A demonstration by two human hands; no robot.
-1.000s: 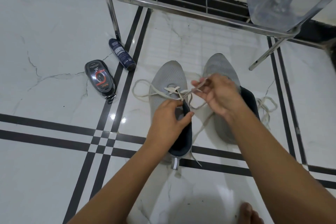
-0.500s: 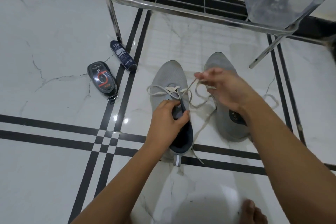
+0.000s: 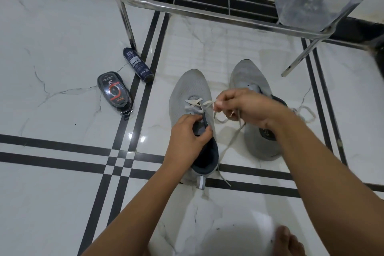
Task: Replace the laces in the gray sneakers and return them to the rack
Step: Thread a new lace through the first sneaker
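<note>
Flat white lace [image 3: 205,103] has pulled taut; right hand [image 3: 247,108] pinches it, left hand [image 3: 187,138] grips tongue of gray mesh sneaker [image 3: 191,85].

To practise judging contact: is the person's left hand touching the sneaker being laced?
Touching. The head view shows the left hand gripping the sneaker at its opening, fingers curled over the edge, while the right hand pinches the lace.

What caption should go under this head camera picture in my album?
The left hand grips a gray sneaker while the right hand pinches its white lace by a metal rack.
</note>
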